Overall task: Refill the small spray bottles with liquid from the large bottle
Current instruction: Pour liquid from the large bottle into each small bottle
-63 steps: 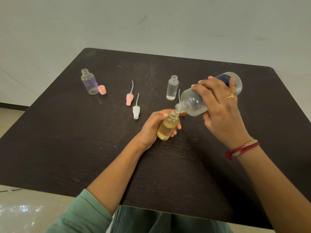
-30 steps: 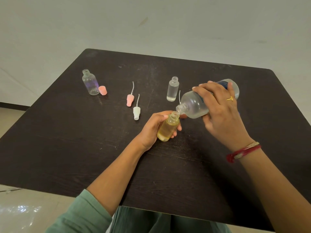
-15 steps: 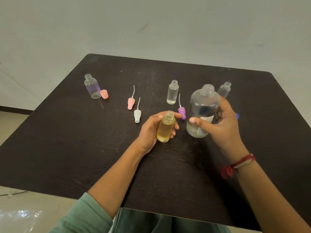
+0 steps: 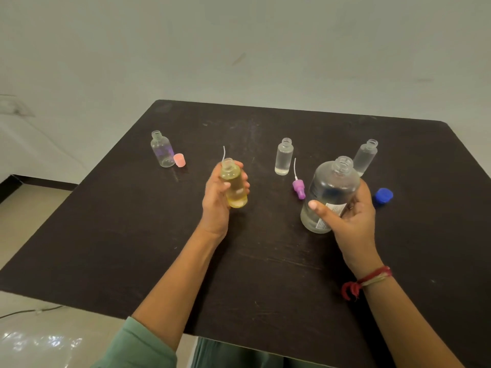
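Two hands each hold a bottle: the left hand [image 4: 216, 199] wraps the upright, uncapped yellow bottle [image 4: 235, 184]; the right hand [image 4: 353, 221] curls round the open large bottle [image 4: 332, 187]. A purple spray head [image 4: 299, 187] lies between the grips, and a blue cap [image 4: 383, 195] just right of the right one.

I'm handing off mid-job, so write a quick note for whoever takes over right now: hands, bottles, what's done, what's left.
Left hand grips the yellow small bottle, uncapped, which looks nearly full.
Right hand holds the large bottle upright and open; it seems low on liquid.
On the table: purple-tinted bottle with a pink cap beside it, middle clear bottle, far-right clear bottle, all open. Purple spray head and blue cap lie loose.
Done: yellow bottle looks filled.
Left: fit its spray head, top up the others (levels hard to read), close everything.
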`<state>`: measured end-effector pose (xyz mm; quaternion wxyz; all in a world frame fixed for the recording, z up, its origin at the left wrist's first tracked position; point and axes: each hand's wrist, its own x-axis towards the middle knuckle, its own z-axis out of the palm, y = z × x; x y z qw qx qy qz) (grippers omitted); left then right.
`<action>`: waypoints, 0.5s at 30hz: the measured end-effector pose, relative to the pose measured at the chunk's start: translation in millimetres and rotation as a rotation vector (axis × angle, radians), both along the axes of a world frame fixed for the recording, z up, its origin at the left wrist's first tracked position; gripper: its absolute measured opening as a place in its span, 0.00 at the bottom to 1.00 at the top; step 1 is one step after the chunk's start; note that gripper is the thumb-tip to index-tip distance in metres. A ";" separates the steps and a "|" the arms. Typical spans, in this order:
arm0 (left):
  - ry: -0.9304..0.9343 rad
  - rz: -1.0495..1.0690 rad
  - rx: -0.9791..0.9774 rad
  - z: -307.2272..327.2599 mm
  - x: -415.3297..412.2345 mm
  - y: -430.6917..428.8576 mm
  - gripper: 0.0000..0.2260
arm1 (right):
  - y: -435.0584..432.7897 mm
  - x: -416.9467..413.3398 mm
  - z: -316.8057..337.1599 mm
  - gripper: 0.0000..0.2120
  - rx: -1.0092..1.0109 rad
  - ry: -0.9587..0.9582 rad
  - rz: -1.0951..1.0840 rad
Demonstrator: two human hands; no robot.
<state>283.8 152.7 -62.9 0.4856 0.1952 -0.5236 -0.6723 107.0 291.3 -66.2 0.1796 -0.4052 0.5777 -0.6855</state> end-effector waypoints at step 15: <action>-0.345 0.366 0.024 -4.1 28.5 -92.4 0.14 | 0.0 -0.1 -5.4 0.37 0.035 0.072 0.015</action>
